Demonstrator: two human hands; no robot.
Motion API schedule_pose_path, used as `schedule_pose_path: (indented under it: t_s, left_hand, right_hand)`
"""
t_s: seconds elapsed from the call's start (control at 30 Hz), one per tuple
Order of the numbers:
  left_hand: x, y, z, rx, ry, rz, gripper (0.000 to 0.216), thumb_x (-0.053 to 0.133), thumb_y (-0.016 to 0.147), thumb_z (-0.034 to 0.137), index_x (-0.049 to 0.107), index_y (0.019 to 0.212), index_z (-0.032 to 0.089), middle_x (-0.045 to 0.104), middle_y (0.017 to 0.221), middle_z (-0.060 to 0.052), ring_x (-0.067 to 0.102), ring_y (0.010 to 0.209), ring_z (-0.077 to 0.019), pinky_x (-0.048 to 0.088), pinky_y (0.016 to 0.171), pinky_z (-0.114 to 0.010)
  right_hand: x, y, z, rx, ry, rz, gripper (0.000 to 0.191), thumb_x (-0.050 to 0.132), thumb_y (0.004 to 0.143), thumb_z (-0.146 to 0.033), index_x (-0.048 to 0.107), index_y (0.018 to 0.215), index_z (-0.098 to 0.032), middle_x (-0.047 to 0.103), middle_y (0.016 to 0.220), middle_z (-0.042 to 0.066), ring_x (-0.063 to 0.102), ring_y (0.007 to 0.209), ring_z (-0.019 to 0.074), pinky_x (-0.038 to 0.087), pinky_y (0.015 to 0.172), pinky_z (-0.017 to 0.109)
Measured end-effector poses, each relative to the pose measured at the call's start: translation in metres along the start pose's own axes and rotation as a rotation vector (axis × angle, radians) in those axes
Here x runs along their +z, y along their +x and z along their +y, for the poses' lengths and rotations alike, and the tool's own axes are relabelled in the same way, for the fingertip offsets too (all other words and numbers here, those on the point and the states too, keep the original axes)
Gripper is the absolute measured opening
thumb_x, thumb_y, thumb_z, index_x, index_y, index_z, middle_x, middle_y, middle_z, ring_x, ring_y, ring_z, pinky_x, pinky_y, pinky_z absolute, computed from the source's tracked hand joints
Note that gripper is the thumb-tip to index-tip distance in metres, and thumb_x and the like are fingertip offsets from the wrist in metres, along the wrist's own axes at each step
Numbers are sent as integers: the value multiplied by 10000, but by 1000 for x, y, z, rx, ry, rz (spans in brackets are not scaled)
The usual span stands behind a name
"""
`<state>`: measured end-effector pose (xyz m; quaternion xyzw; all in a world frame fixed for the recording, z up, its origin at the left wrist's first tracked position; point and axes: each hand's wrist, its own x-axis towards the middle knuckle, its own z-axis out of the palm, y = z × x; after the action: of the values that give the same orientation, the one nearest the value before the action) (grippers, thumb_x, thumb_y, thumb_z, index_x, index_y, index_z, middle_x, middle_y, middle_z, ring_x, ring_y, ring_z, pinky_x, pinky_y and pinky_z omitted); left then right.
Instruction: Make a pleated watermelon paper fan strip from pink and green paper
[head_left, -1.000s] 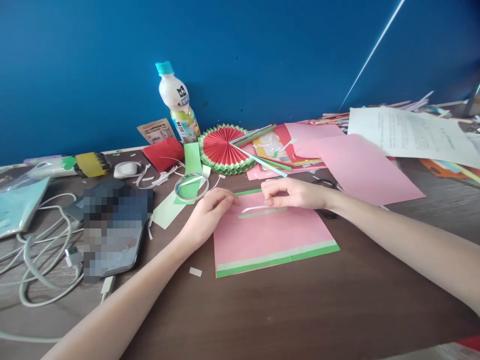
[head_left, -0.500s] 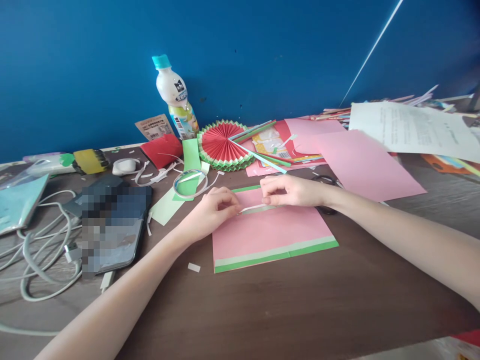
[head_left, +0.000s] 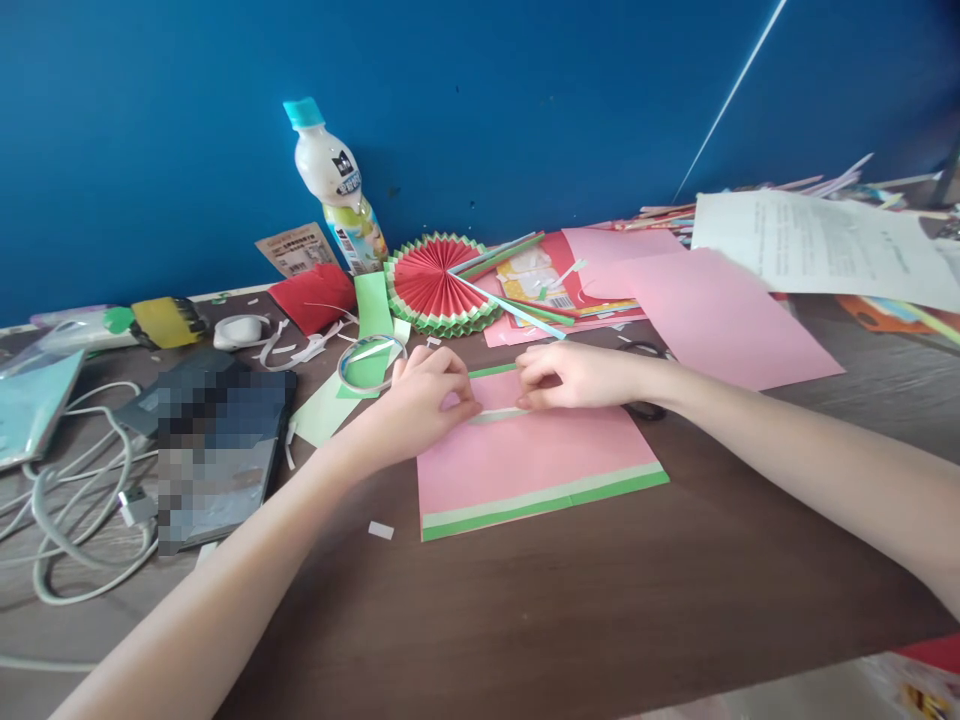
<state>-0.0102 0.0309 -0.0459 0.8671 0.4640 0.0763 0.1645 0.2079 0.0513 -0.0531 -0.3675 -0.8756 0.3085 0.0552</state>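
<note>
A pink paper sheet (head_left: pixel 532 465) with pale and green bands along its near edge lies on the brown table. Over its far part my left hand (head_left: pixel 424 400) and my right hand (head_left: pixel 574 375) each pinch one end of a thin pale strip (head_left: pixel 499 413), stretched between them just above the sheet. The fingers of both hands are curled closed on it. A green band (head_left: pixel 491 371) shows at the sheet's far edge. A clear tape ring (head_left: pixel 371 362) lies just left of my left hand.
A pleated red-and-green paper fan (head_left: pixel 439 283), a bottle (head_left: pixel 334 190) and paper strips stand at the back. Pink sheets (head_left: pixel 712 315) and a printed page (head_left: pixel 817 250) lie at right. A phone (head_left: pixel 217 440), cables (head_left: pixel 67 500) and paper scraps cover the left.
My left hand has closed on the strip's left end and both hands have drawn it taut near the sheet's far edge. The view has shifted slightly.
</note>
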Motion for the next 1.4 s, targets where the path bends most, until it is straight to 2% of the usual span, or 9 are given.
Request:
schedule_pose_path:
  t_s: [0.17,0.37,0.57,0.9,1.1,1.4]
  left_hand:
    - [-3,9,1,40,2,-59,194,537,801,285,620,662,177,525,903,-22,408,946,-214,309,872,-439]
    - [2,9,-1,52,36,-121,197,524,810,301,639,705,180,527,914,-33,411,927,-224,322,822,-428]
    - [1,9,0,47,87,-143,222,502,822,292,625,682,172,522,903,-33,409,913,-219,319,805,-425]
    - [1,8,4,76,154,-135,236,467,812,284,613,662,175,510,869,-37,405,870,-206,335,793,-413]
    - [3,8,9,39,211,-128,223,486,814,292,603,666,172,510,875,-41,424,889,-228,315,804,-445]
    - [7,8,7,101,274,-58,228,482,820,282,610,667,170,522,833,-51,418,843,-217,310,730,-396]
  right_hand:
    - [-5,-3,2,90,-19,-16,361,497,811,-478,506,615,-176,453,701,-11,412,580,100,282,526,258]
    - [-1,-1,5,88,-39,-25,361,525,796,-451,455,575,-174,436,657,-12,417,586,108,271,523,261]
    - [3,-1,8,71,-71,-8,372,529,795,-464,471,570,-174,487,665,1,453,629,127,277,547,268]
    - [1,0,9,62,-86,-34,350,507,815,-446,484,591,-179,505,666,17,454,635,140,274,548,277]
    - [2,1,9,70,-105,-28,361,516,808,-420,432,558,-175,476,635,13,438,617,134,268,540,275]
    - [2,1,7,90,-116,-27,357,534,788,-412,403,555,-174,455,640,7,418,591,125,256,529,275]
